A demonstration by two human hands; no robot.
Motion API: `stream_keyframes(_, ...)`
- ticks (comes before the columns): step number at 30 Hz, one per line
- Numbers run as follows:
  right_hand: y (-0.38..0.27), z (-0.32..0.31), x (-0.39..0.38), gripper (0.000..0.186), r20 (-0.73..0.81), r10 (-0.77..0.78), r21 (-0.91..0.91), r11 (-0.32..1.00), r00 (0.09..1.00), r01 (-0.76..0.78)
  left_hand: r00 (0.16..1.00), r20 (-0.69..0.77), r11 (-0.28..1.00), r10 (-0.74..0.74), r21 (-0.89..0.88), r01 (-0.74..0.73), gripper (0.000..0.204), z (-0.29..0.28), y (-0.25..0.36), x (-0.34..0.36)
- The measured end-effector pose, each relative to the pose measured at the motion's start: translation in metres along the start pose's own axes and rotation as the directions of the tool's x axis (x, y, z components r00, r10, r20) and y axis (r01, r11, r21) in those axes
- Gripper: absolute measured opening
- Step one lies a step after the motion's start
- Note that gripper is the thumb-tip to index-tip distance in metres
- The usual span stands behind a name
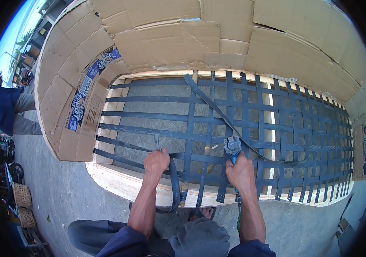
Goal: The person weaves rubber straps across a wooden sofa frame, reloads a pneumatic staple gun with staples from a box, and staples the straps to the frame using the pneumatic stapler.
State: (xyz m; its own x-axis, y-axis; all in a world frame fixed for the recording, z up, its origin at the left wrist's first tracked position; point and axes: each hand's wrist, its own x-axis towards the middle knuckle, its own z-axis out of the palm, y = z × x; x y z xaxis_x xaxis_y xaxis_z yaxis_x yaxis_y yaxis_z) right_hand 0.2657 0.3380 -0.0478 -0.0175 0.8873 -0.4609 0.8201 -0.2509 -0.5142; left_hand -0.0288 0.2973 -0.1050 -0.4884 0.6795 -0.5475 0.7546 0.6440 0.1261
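A wooden seat frame [123,186] carries a lattice of dark webbing straps [256,127]. My left hand [155,162] is closed on a webbing strap at the lower left of the lattice, where a loose length [174,188] hangs over the front rail. My right hand [240,171] grips a metal-headed pneumatic stapler with a blue handle [233,147], held over the middle of the lattice with a green hose below it. Another loose strap [208,100] lies diagonally across the woven straps, behind the stapler.
Cardboard-covered back [161,40] and side [59,111] surround the frame. Another person [3,107] is at the far left, outside it. Motorbikes [14,171] and two wicker baskets [22,195] stand on the concrete ground [63,180] at left.
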Motion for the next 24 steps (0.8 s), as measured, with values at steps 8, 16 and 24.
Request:
stream_keyframes(8,-0.005,0.002,0.001,0.039,-0.009,0.02,-0.031,0.999,1.0,-0.02,0.805,-0.353,0.878,0.478,0.212,-0.429,0.038,-0.074,0.069,0.012)
stream_keyframes(16,-0.021,0.022,-0.005,0.035,-0.039,0.07,-0.109,0.991,0.997,-0.074,0.918,-0.063,0.662,0.391,-0.674,-0.328,0.02,-0.15,0.093,0.086)
stream_keyframes(24,-0.019,0.029,-0.014,0.037,-0.083,0.051,-0.153,0.986,0.995,-0.064,0.754,-0.444,0.596,0.484,-0.464,-0.656,0.042,-0.099,0.061,0.091)
